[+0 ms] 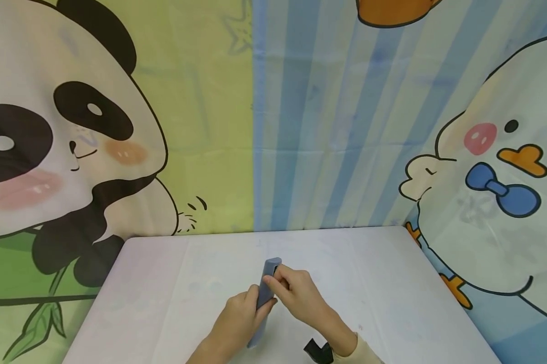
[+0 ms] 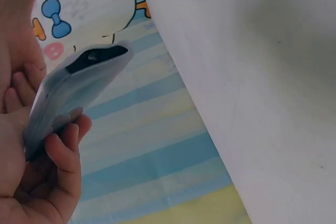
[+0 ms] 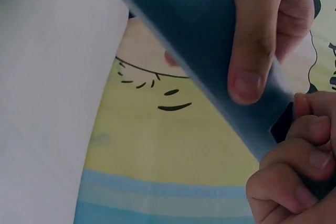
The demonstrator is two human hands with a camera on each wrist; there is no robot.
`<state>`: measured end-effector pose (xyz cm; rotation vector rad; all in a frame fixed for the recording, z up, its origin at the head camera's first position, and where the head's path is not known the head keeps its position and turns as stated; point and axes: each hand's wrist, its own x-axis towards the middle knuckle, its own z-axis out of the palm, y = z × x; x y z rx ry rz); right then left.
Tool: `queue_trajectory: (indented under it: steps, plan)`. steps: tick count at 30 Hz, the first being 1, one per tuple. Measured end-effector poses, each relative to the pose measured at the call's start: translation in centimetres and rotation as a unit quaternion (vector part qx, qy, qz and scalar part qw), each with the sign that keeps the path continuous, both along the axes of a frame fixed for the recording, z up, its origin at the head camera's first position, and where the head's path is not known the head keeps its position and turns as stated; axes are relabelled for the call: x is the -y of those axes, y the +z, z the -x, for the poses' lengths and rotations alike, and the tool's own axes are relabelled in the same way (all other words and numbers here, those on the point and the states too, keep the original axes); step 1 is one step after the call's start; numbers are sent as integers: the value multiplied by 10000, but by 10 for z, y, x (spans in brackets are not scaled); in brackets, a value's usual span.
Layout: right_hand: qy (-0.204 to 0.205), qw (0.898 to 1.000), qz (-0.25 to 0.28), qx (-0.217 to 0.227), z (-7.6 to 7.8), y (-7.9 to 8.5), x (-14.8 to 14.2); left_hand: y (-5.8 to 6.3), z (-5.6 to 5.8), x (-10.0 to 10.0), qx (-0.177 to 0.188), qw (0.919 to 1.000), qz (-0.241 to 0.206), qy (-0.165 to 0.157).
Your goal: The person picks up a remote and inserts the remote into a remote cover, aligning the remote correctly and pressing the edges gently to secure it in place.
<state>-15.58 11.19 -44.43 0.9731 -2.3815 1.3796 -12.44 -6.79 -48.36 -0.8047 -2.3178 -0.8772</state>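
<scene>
A slim, flat blue-grey case [image 1: 265, 294] is held tilted above the white table in the head view. My left hand [image 1: 237, 319] grips its lower half; in the right wrist view the left thumb [image 3: 252, 61] lies along its broad face. At the upper end my right hand [image 1: 303, 298] pinches the edge, thumb in front. The right fingers [image 3: 283, 182] are curled beside a small black patch on the case [image 3: 194, 51]. From the left wrist view, the case [image 2: 79, 90] shows a dark strip along one end. What is inside it cannot be told.
The white table [image 1: 200, 283] spreads beneath both hands. A black piece [image 1: 319, 351] shows beside the right wrist at the front. Behind stands a printed cloth backdrop [image 1: 291, 126] with a panda and a white bird.
</scene>
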Motion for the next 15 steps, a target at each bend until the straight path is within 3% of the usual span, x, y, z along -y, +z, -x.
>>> queue_trajectory:
  steps: [2, 4, 7, 11, 13, 15]
  plan:
    - [69, 9999, 47, 101, 0, 0, 2, -2, 1, -1, -330, 9992, 147, 140]
    - [125, 9998, 106, 68, 0, 0, 3, -3, 2, -1, -341, 9994, 36, 56]
    - [86, 9991, 415, 69, 0, 0, 2, -3, 1, -2, 228, 9973, -566, -417]
    - [141, 9919, 1176, 457, -1, 2, 0, 1, 0, -2, 1114, 9764, -1499, -1083]
    - [157, 9895, 1370, 443, -1, 4, 1, 2, 0, -1, 1220, 9718, -1641, -1172]
    - [137, 9912, 1302, 201, -1, 5, 2, 2, 0, -1, 1100, 9757, -1544, -1102]
